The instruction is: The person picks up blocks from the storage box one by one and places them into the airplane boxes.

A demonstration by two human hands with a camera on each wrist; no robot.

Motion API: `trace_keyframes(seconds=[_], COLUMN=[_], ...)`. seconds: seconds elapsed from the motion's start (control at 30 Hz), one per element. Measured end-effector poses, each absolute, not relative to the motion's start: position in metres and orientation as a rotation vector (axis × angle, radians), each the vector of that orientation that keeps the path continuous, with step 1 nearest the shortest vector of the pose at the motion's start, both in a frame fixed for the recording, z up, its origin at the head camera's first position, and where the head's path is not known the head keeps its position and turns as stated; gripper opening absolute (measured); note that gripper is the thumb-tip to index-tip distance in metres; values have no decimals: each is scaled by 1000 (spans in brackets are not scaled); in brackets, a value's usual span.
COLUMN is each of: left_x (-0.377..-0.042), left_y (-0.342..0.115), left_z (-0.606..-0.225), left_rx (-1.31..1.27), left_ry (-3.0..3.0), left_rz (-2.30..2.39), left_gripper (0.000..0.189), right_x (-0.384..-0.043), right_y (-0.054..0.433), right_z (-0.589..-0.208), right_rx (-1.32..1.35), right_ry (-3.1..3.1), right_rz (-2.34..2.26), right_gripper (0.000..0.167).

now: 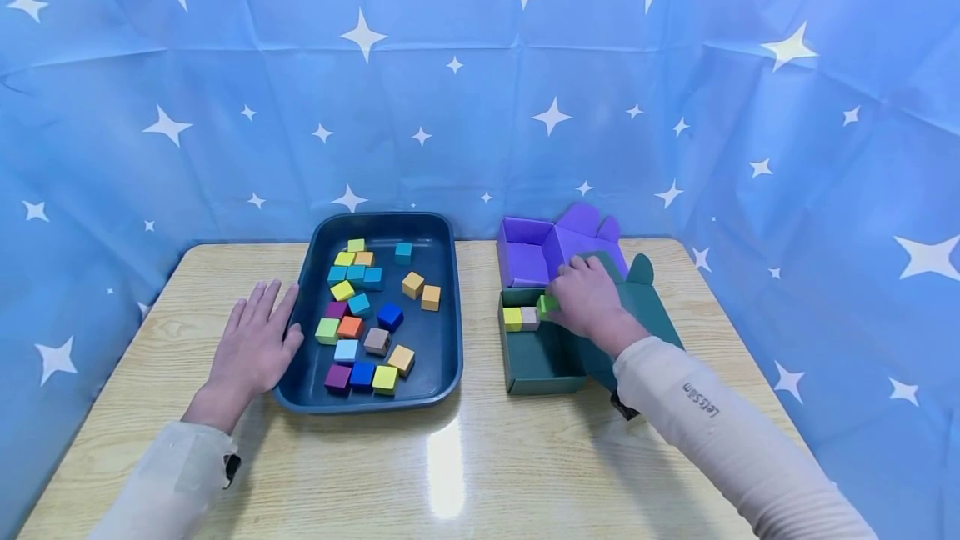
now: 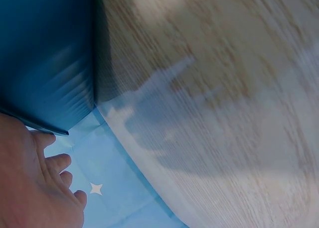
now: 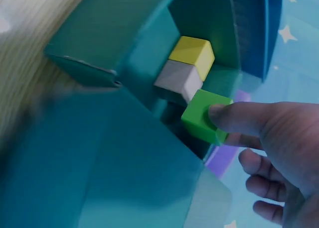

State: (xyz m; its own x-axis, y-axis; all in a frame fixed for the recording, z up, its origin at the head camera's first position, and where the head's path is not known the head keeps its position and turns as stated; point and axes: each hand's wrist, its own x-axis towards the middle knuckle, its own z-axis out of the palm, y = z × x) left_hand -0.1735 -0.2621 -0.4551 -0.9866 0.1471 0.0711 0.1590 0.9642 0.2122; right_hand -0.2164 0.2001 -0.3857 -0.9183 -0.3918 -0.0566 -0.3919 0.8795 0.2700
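Note:
My right hand (image 1: 587,298) pinches a green cube (image 3: 202,116) between thumb and finger over the dark green box (image 1: 543,386). A greyish cube (image 3: 177,78) and a yellow cube (image 3: 192,54) sit side by side in that box, close to the green one. My left hand (image 1: 255,340) lies at the left edge of the dark blue tray (image 1: 442,332), fingers extended, its thumb at the rim. In the left wrist view, part of that hand shows below the tray's wall. Several coloured cubes lie in the tray, among them a blue cube (image 1: 390,316) and an orange-red cube (image 1: 350,327).
Behind the green box stands an open purple box (image 1: 525,265). The green box's lid (image 1: 648,315) is folded back to the right, partly under my right forearm. A wooden table (image 1: 360,473) carries everything, with a blue starry cloth (image 1: 450,107) hanging behind it.

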Motion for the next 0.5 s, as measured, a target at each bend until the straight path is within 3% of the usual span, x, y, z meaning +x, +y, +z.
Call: trace_keyframes(seconds=[0.5], left_x=[-174], left_y=[-261], left_z=[-456], left_rx=[-249], left_ry=[-3065], left_rz=[-350], left_gripper=[62], right_x=[-221], right_y=[197], right_z=[-392], right_rx=[-602], right_ry=[3006], right_rz=[585], right_gripper=[23])
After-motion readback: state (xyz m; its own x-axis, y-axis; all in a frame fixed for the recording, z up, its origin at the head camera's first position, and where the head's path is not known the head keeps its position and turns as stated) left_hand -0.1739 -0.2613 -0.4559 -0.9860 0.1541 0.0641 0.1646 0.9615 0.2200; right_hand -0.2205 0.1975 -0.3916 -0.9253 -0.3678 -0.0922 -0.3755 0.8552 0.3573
